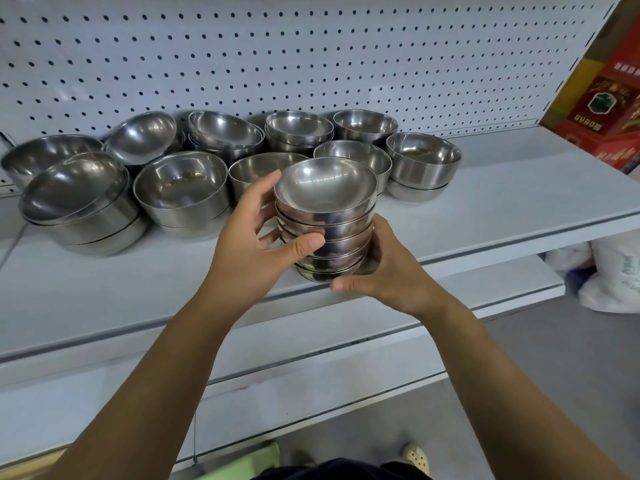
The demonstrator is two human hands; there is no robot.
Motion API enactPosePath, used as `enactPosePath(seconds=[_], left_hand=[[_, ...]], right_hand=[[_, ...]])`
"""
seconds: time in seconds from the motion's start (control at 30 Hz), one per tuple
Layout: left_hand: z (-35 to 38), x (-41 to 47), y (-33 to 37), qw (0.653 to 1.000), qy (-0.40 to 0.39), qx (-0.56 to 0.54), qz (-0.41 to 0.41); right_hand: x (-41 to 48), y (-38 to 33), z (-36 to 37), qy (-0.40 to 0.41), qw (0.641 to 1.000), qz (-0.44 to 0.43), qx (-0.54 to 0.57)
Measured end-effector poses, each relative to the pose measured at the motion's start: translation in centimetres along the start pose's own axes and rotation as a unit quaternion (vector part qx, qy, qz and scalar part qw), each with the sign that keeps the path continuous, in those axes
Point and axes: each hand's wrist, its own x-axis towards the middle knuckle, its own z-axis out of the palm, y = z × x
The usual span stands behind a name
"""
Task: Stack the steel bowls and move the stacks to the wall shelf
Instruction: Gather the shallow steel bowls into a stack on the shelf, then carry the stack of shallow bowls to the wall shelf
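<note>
A stack of several small steel bowls (325, 216) is held between both hands just above the front part of the grey wall shelf (502, 202). My left hand (256, 240) grips its left side, thumb across the front. My right hand (384, 271) cups the bottom and right side. Behind it on the shelf stand more steel bowls in low stacks, among them a wide one at the left (79, 199), one in the middle (181, 185) and one at the right (422, 161).
A white pegboard back panel (311, 57) rises behind the shelf. Red boxes (609, 102) stand at the far right. Lower shelves (311, 375) jut out below. White bags (613, 271) lie on the floor at the right.
</note>
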Motion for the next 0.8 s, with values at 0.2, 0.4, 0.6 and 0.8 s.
enactPosePath(seconds=[0.2,0.4,0.6,0.8], left_hand=[[1.0,-0.2,1.0,1.000,-0.011,-0.027,0.003],[4.9,0.2,2.1,0.995,-0.079,-0.052,0.012],[12.3,1.9,3.3,0.983,-0.165,-0.074,0.008],[22.8,4.1,4.8,0.963,-0.251,-0.101,0.014]], right_hand=[[-1.4,-0.1,0.3,0.060,0.998,-0.005,0.019],[-5.3,0.3,-2.4,0.130,0.991,0.021,-0.003],[-9.6,1.3,-7.9,0.213,0.976,0.046,-0.004],[-14.9,2.7,-15.2,0.315,0.947,0.063,-0.008]])
